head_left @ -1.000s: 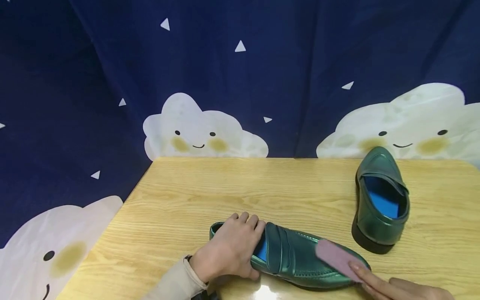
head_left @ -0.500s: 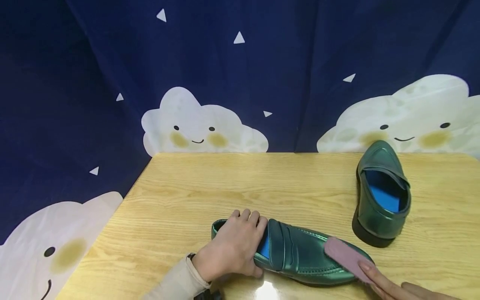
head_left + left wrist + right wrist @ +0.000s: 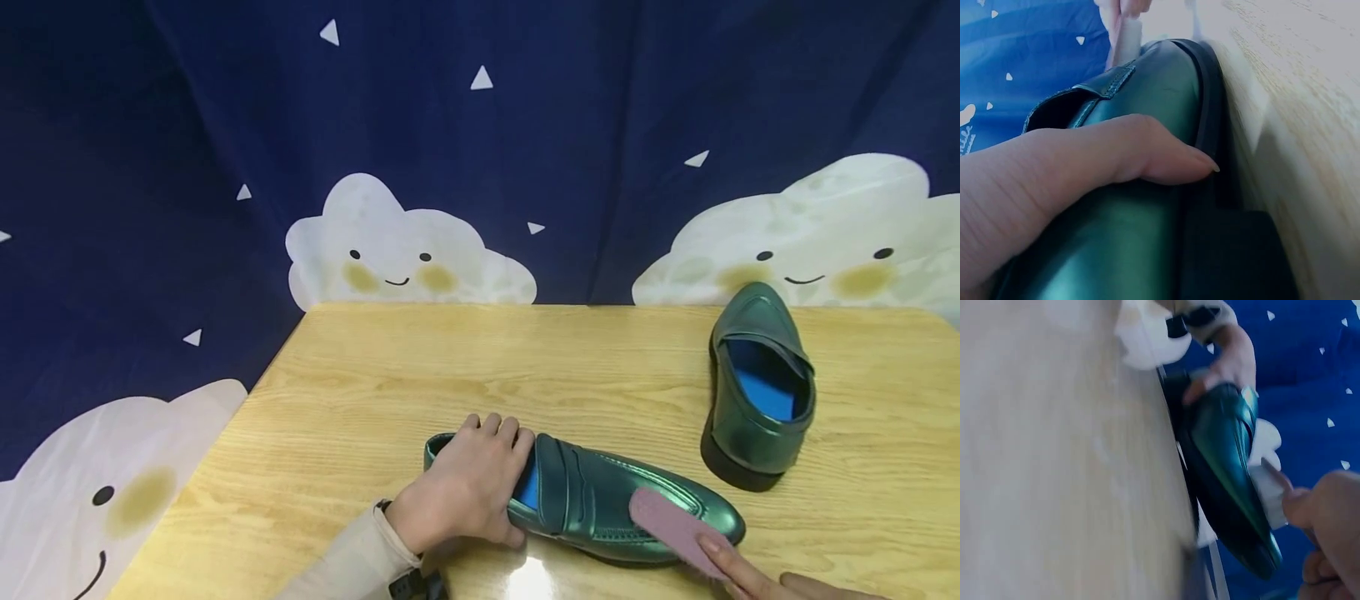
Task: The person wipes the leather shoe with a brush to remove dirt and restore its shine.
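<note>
A green metallic loafer (image 3: 622, 500) with a blue insole lies on the wooden table, toe to the right. My left hand (image 3: 472, 487) grips it at the opening, thumb along the near side; in the left wrist view the thumb (image 3: 1141, 150) presses the upper just above the dark sole. Over the toe area, my right hand (image 3: 757, 575) holds a pink oval brush (image 3: 671, 525) with a fuzzy lower edge against the upper. In the right wrist view the brush (image 3: 1267, 494) lies along the shoe's top, pinched by the right hand (image 3: 1329, 531).
The matching green loafer (image 3: 761, 392) stands at the table's right, toe toward the back. A dark blue curtain (image 3: 577, 150) with clouds and triangles hangs behind the wooden table (image 3: 420, 367). A black strap (image 3: 408, 586) sits by the left cuff.
The brush has slid right, then back left and toward the near side of the toe, uncovering the shoe's tip. The left hand keeps its grip on the shoe. The view has shifted slightly.
</note>
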`<state>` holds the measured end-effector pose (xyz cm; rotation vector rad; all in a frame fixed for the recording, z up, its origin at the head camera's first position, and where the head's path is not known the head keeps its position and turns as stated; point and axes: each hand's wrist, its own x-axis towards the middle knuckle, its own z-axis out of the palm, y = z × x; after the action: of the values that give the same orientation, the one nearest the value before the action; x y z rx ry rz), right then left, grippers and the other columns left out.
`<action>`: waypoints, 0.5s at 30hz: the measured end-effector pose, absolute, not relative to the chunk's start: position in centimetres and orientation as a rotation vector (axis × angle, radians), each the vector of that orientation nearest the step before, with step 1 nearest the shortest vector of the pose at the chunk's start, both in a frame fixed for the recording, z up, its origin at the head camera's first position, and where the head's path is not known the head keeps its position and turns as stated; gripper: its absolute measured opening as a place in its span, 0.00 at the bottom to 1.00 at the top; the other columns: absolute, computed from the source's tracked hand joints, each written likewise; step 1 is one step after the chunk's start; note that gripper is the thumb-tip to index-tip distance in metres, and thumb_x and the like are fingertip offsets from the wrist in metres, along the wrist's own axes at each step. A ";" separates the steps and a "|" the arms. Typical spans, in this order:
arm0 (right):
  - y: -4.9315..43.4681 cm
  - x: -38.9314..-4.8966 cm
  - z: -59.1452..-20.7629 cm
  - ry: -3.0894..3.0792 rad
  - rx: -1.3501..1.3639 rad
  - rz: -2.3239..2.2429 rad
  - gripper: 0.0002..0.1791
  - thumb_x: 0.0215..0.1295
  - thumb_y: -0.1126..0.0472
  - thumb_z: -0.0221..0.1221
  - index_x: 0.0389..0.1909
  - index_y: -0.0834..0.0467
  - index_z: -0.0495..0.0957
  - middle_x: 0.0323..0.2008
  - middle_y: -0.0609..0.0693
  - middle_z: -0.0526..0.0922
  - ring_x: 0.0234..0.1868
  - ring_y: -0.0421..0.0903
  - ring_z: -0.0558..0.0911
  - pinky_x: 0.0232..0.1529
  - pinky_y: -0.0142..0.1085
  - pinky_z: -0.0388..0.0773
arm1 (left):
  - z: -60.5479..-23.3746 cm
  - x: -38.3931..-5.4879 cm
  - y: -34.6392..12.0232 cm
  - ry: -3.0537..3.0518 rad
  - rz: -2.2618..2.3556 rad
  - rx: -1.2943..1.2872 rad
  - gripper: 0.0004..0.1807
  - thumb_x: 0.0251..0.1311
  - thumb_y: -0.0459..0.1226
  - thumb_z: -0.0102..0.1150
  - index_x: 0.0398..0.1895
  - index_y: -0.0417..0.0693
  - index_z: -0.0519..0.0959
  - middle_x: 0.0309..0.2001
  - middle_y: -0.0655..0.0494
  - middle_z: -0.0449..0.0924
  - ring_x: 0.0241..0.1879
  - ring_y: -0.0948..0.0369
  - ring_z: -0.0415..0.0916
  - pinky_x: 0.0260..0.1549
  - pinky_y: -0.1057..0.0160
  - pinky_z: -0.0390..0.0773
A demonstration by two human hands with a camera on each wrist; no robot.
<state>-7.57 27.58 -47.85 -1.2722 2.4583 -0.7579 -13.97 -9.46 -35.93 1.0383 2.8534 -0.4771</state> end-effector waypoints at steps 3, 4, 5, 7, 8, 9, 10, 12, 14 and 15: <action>29.9 -8.8 -47.3 2.220 -1.129 -0.966 0.47 0.70 0.65 0.53 0.76 0.54 0.30 0.75 0.33 0.43 0.29 0.25 0.70 0.27 0.22 0.67 | -36.1 -13.9 -9.6 2.856 -0.462 1.041 0.52 0.33 0.71 0.65 0.58 0.48 0.67 0.46 0.56 0.73 0.46 0.57 0.71 0.47 0.57 0.72; 30.1 -8.8 -47.1 2.281 -1.181 -0.966 0.48 0.68 0.66 0.55 0.76 0.59 0.31 0.75 0.33 0.38 0.28 0.24 0.69 0.28 0.19 0.66 | -36.1 -13.9 -9.6 2.858 -0.458 1.041 0.52 0.33 0.71 0.66 0.58 0.48 0.68 0.46 0.56 0.73 0.46 0.57 0.71 0.47 0.57 0.72; 30.2 -8.5 -46.6 2.377 -1.236 -0.943 0.49 0.65 0.67 0.58 0.76 0.61 0.33 0.74 0.30 0.31 0.25 0.24 0.67 0.26 0.17 0.62 | -36.2 -13.9 -9.6 2.861 -0.457 1.041 0.52 0.32 0.71 0.66 0.57 0.49 0.68 0.46 0.56 0.73 0.46 0.58 0.71 0.47 0.57 0.72; 29.8 -7.9 -45.7 2.596 -1.314 -0.877 0.51 0.59 0.67 0.64 0.75 0.66 0.40 0.75 0.32 0.33 0.21 0.23 0.63 0.23 0.14 0.55 | -36.2 -14.0 -9.6 2.866 -0.459 1.041 0.51 0.32 0.71 0.66 0.57 0.49 0.68 0.45 0.56 0.73 0.45 0.58 0.71 0.47 0.57 0.72; 29.4 -7.5 -45.2 2.691 -1.336 -0.843 0.51 0.56 0.67 0.66 0.74 0.68 0.43 0.76 0.35 0.36 0.21 0.22 0.62 0.21 0.14 0.52 | -36.2 -14.0 -9.6 2.869 -0.460 1.041 0.51 0.32 0.71 0.66 0.56 0.49 0.68 0.45 0.56 0.73 0.45 0.58 0.71 0.47 0.57 0.72; 29.2 -7.4 -45.0 2.722 -1.307 -0.811 0.52 0.56 0.65 0.66 0.74 0.67 0.44 0.76 0.33 0.35 0.21 0.23 0.62 0.22 0.14 0.53 | -36.2 -14.0 -9.6 2.869 -0.462 1.040 0.51 0.32 0.71 0.66 0.56 0.49 0.68 0.45 0.56 0.73 0.45 0.58 0.71 0.47 0.57 0.72; 28.9 -7.3 -44.9 2.752 -1.305 -0.769 0.53 0.55 0.64 0.67 0.75 0.65 0.43 0.75 0.32 0.35 0.23 0.22 0.63 0.23 0.13 0.54 | -36.2 -14.0 -9.6 2.863 -0.462 1.038 0.51 0.32 0.71 0.66 0.57 0.49 0.68 0.45 0.56 0.73 0.46 0.58 0.71 0.48 0.57 0.72; 28.4 -7.2 -45.2 2.716 -1.290 -0.836 0.55 0.56 0.66 0.66 0.76 0.62 0.38 0.75 0.32 0.42 0.24 0.23 0.64 0.23 0.15 0.55 | -36.3 -14.0 -9.5 2.846 -0.451 1.045 0.51 0.33 0.71 0.66 0.57 0.49 0.68 0.46 0.56 0.73 0.46 0.57 0.71 0.48 0.57 0.72; 27.6 -6.6 -45.8 2.817 -1.215 -0.797 0.56 0.57 0.59 0.67 0.77 0.55 0.37 0.60 0.31 0.68 0.24 0.23 0.62 0.22 0.17 0.55 | -36.5 -14.0 -9.4 2.829 -0.440 1.060 0.52 0.34 0.71 0.65 0.58 0.49 0.67 0.47 0.56 0.72 0.46 0.58 0.71 0.48 0.57 0.71; 27.2 -6.3 -46.1 2.902 -1.208 -0.766 0.52 0.60 0.54 0.65 0.77 0.52 0.41 0.45 0.28 0.73 0.23 0.23 0.61 0.21 0.16 0.54 | -36.6 -14.0 -9.3 2.822 -0.436 1.070 0.52 0.34 0.72 0.64 0.59 0.49 0.67 0.48 0.56 0.72 0.46 0.58 0.71 0.48 0.57 0.71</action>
<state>-6.30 27.24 -46.13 -1.2084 2.9023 -0.7663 -14.02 -9.30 -36.59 1.0702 2.8218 -0.4363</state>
